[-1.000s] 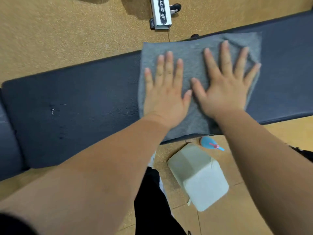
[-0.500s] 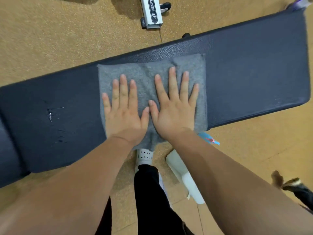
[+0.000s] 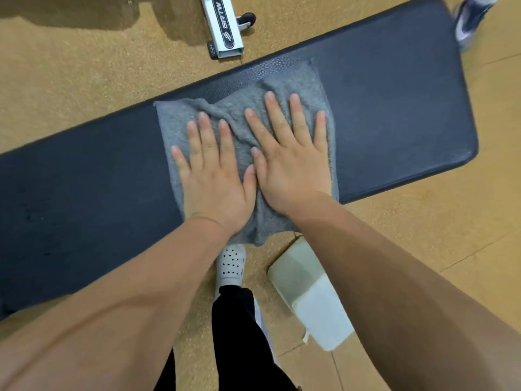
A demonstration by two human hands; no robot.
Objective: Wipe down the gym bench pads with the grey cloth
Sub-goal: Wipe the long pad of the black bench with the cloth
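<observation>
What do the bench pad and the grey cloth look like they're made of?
Bench pad: looks like dark navy vinyl or faux leather over padding; its far edge shows a pebbled grain and a faint sheen. Grey cloth: seemingly terry or microfibre towelling, matt, with a fuzzy nap, bunching into soft folds between the hands.
</observation>
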